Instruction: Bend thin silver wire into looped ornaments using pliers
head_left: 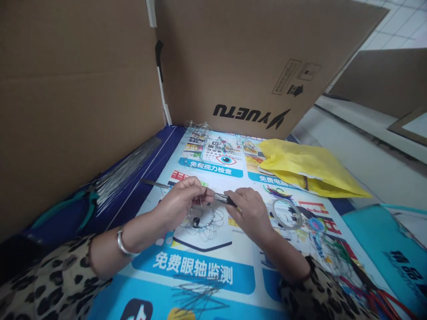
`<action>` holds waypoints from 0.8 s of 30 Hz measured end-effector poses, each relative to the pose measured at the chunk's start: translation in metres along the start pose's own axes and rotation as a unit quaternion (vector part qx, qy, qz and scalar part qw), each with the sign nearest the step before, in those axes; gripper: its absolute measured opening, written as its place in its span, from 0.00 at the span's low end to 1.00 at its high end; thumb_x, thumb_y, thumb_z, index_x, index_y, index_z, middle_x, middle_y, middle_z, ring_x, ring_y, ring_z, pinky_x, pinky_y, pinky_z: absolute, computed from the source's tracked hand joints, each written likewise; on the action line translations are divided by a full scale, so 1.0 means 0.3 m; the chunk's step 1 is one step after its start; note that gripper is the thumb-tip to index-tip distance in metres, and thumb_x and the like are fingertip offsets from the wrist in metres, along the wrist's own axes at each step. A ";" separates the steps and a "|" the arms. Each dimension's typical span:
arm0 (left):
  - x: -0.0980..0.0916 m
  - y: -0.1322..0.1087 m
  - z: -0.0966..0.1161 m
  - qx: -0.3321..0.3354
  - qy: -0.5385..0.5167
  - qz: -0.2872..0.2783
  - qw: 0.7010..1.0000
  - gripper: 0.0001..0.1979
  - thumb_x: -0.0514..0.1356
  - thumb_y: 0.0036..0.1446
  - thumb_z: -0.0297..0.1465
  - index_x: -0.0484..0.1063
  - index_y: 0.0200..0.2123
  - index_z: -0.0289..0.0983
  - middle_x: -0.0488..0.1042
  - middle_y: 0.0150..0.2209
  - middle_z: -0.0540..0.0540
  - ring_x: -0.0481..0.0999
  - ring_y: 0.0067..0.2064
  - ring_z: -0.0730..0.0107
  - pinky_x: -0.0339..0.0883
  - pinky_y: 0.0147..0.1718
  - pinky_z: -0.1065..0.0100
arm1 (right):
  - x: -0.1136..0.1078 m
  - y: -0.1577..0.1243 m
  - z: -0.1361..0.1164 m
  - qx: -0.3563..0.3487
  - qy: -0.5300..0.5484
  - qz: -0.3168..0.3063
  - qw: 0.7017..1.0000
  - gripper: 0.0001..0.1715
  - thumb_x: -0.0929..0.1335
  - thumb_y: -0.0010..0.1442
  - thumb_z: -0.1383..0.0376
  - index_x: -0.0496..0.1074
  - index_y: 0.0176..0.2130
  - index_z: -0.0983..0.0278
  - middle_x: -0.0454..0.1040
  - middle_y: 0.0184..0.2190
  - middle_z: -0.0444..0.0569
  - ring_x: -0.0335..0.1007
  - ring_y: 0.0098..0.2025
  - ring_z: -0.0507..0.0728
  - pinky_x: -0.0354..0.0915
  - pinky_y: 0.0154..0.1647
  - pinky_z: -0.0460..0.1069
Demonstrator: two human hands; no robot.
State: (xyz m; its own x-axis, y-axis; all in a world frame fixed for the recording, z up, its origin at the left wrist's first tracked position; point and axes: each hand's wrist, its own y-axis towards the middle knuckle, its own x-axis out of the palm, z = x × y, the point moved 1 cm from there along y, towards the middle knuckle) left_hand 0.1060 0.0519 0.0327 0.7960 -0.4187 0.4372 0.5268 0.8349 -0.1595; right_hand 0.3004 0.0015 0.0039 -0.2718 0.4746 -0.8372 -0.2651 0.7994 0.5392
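- I see the left hand [182, 198] slanting in from lower left, thumb and fingertips pinched together on a thin wire [201, 203].
- The right hand [251, 211] curls closed around a dark-handled metal tool [220, 198], its tip pointing toward the left fingertips.
- Beaded wire loops [208, 224] show just below, over the printed sheet [245, 242]; hanging or lying, I cannot tell.

My left fingers [195, 191] pinched together, left forearm [108, 253] from 8 o'clock; right fingers [243, 195] curled gripping, right forearm [287, 258] from 4.
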 end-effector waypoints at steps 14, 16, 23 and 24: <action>0.014 -0.003 -0.007 -0.048 -0.026 0.010 0.998 0.11 0.60 0.47 0.26 0.57 0.23 0.36 0.74 0.26 0.48 0.73 0.28 0.73 0.65 0.31 0.70 | -0.060 0.012 -0.017 -0.123 -0.153 0.043 0.979 0.11 0.66 0.59 0.62 0.70 0.43 0.61 0.69 0.29 0.48 0.57 0.33 0.56 0.49 0.34 0.52; 0.017 -0.004 -0.005 -0.059 -0.025 0.013 0.998 0.12 0.61 0.47 0.27 0.57 0.23 0.36 0.74 0.26 0.48 0.73 0.26 0.74 0.64 0.30 0.71 | -0.060 0.009 -0.016 -0.129 -0.161 0.042 0.978 0.11 0.66 0.59 0.63 0.70 0.43 0.60 0.69 0.29 0.48 0.56 0.33 0.56 0.49 0.34 0.52; 0.020 -0.002 -0.004 -0.077 -0.030 0.011 0.997 0.12 0.61 0.46 0.28 0.57 0.23 0.36 0.74 0.24 0.48 0.72 0.24 0.75 0.64 0.29 0.71 | -0.065 0.004 -0.016 -0.145 -0.161 0.039 0.975 0.12 0.65 0.59 0.66 0.69 0.44 0.60 0.69 0.29 0.48 0.56 0.33 0.56 0.49 0.34 0.53; 0.019 -0.002 -0.005 -0.078 -0.029 0.012 0.996 0.12 0.61 0.46 0.28 0.57 0.23 0.36 0.73 0.24 0.49 0.72 0.24 0.75 0.65 0.28 0.71 | -0.064 0.003 -0.017 -0.147 -0.162 0.039 0.975 0.12 0.65 0.59 0.66 0.69 0.44 0.60 0.69 0.29 0.48 0.56 0.33 0.56 0.49 0.34 0.53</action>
State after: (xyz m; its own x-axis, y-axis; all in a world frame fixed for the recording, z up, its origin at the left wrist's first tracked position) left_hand 0.1109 0.0485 0.0339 0.7927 -0.3750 0.4806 0.5517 0.7768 -0.3038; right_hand 0.3008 -0.0087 0.0211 -0.0078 0.6588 -0.7522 -0.5222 0.6389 0.5650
